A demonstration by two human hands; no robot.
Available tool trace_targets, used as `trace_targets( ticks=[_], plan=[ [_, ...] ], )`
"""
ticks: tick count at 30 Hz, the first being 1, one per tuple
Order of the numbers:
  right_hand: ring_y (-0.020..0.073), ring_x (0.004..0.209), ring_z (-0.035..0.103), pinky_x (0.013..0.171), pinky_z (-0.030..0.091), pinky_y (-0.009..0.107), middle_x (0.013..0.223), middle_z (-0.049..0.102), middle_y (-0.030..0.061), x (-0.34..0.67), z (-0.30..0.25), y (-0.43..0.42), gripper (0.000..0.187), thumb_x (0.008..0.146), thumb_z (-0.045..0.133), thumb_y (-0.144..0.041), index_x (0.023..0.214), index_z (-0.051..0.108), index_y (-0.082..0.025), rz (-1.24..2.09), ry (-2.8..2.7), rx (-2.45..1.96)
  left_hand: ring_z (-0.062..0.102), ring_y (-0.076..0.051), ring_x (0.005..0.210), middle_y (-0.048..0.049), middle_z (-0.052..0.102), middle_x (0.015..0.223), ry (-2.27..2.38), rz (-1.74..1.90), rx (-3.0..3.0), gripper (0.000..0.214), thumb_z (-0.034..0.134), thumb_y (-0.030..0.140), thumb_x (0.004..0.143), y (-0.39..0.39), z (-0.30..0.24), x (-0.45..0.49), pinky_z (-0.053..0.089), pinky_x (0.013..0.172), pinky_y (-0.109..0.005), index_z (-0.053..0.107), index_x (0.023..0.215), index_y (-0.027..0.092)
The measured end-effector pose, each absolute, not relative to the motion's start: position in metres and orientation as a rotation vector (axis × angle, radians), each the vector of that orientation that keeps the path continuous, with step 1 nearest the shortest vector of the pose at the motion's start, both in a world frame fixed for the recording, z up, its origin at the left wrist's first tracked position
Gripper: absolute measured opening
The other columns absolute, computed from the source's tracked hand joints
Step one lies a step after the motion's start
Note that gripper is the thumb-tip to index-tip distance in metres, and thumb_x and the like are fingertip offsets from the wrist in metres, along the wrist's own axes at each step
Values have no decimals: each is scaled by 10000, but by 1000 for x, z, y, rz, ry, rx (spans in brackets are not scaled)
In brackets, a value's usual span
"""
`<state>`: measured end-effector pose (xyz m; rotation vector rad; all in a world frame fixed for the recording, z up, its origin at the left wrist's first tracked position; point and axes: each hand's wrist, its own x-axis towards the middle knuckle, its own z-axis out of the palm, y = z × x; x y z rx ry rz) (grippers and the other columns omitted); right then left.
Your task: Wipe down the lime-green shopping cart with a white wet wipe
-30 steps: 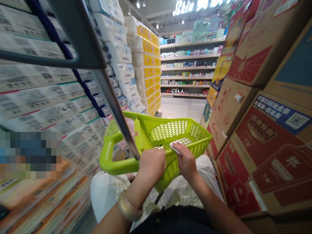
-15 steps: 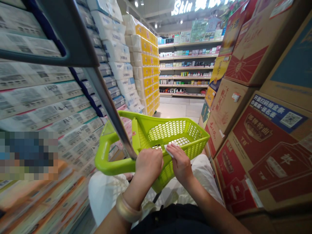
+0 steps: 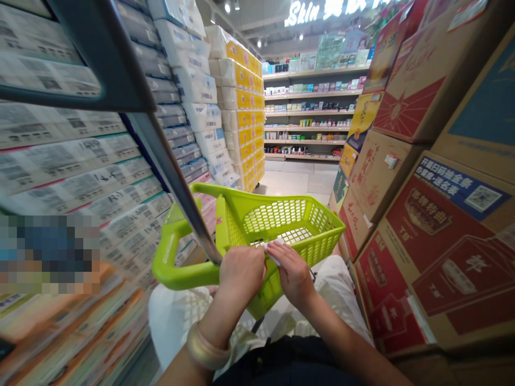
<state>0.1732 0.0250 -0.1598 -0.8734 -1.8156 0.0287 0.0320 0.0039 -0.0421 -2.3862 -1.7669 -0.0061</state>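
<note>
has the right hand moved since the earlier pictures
Yes, the right hand has shifted along the green basket's rim, toward the left hand.

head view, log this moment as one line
left hand: closed on green basket rim; right hand: holds white wipe against rim

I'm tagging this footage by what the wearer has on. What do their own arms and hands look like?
The left hand and right hand are bare, with no gloves or sleeves showing. A broad, smooth, rounded, gold-coloured bangle circles the left forearm.
</note>
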Motion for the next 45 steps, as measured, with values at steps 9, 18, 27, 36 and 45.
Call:
trace_targets(
  ticks=[9, 18, 27, 36, 45],
  plan=[
    [213, 1215, 622, 1075, 481, 452, 1260, 684, 80, 171, -161, 22, 481, 893, 411, -66, 1296, 615, -231, -2, -1792, -944, 716, -313, 806, -159, 732, 793, -1740, -6, -2390, 195, 510, 200, 854, 4, -43, 31, 517, 712, -379, 696, 860, 142],
    [223, 1193, 637, 1060, 494, 474, 1212, 709, 77, 185, -168, 29, 465, 902, 410, -70, 1265, 638, -251, -54, -1680, -1022, 714, -301, 805, -146, 735, 788, -1748, 23, -2370, 209, 512, 248, 859, 4, -42, 31, 522, 707, -370, 699, 856, 154],
    [225, 1209, 626, 1054, 501, 471, 1222, 704, 81, 188, -170, 33, 473, 903, 406, -53, 1274, 631, -241, -53, -1703, -974, 715, -307, 805, -145, 730, 775, -1718, -6, -2384, 202, 513, 232, 860, 3, -42, 31, 524, 713, -381, 699, 853, 152],
    [198, 1252, 593, 1089, 474, 433, 1285, 671, 65, 176, -167, 25, 502, 901, 402, -45, 1321, 595, -242, 12, -1801, -860, 713, -291, 813, -144, 733, 790, -1712, 11, -2390, 195, 506, 222, 852, 4, -43, 30, 520, 722, -367, 688, 856, 151],
    [205, 1247, 596, 1091, 473, 442, 1277, 674, 76, 172, -166, 27, 473, 910, 400, -68, 1306, 607, -224, -16, -1764, -921, 711, -314, 830, -148, 732, 806, -1759, 20, -2379, 204, 515, 226, 844, 6, -44, 30, 522, 741, -396, 700, 886, 155]
  ],
)
